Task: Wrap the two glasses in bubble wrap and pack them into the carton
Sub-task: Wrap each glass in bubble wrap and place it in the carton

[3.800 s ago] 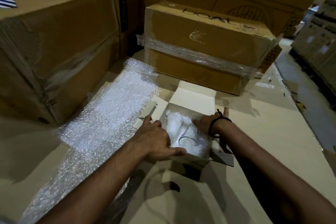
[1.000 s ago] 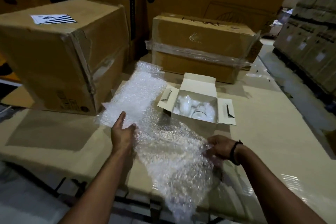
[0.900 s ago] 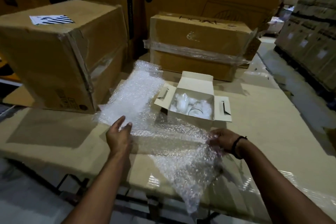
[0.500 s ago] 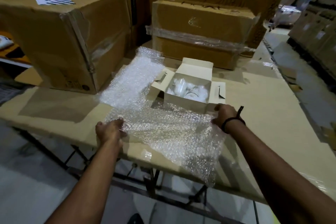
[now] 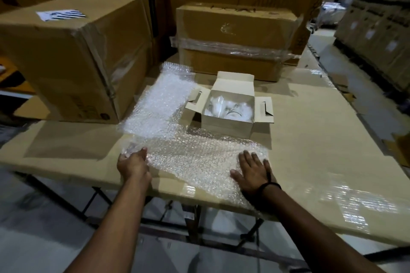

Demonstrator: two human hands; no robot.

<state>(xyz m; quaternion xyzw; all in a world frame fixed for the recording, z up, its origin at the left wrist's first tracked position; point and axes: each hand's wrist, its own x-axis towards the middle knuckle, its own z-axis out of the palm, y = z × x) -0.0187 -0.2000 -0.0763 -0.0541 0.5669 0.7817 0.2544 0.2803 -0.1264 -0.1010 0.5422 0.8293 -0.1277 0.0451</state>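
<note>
A small white carton (image 5: 226,125) stands open on the table, flaps spread. Inside lie bubble-wrapped glasses (image 5: 228,109); one glass rim shows through the wrap. A long sheet of bubble wrap (image 5: 190,157) runs from the carton's left side down to the near table edge. My left hand (image 5: 133,165) grips the sheet's near-left corner, fingers curled on it. My right hand (image 5: 253,172), with a black band on the wrist, lies flat on the sheet's right part, fingers spread.
The table (image 5: 321,150) is covered in brown cardboard, partly taped. A large brown box (image 5: 73,57) stands at back left, a plastic-wrapped box (image 5: 235,37) behind the carton. Taller cartons rise at the back. Floor and table legs show below the near edge.
Both hands have spread the bubble wrap flat in front of the carton. My right hand let go of the sheet's edge and now presses flat on it. The left still holds its corner.
</note>
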